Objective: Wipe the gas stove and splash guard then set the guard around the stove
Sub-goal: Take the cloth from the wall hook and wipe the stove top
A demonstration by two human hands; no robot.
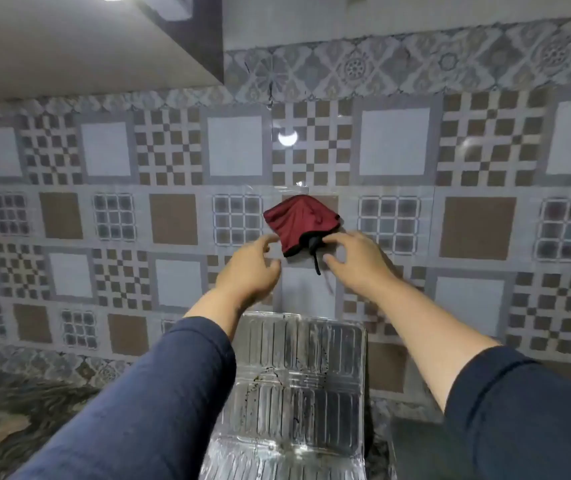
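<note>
Right grip: the right hand (357, 261) reaches up to the wall, fingers loosely curled, fingertips at the lower right hem of the red cloth (300, 221); whether it already pinches the fabric cannot be told.
Left grip: the left hand (251, 268) is relaxed and holds nothing, its fingertips just beside the cloth's lower left edge.
Key relation: the cloth hangs above and between both hands, right hand nearer (its dark cord (315, 258) dangles down between them).
Cloth look: dark red, bunched, black-trimmed, draped against the patterned tile wall (111, 150).
Splash guard: the ribbed foil splash guard (298, 372) leans against the wall below the hands, speckled with dark grime, still unwiped by the look of it.
Stove: not in view.
</note>
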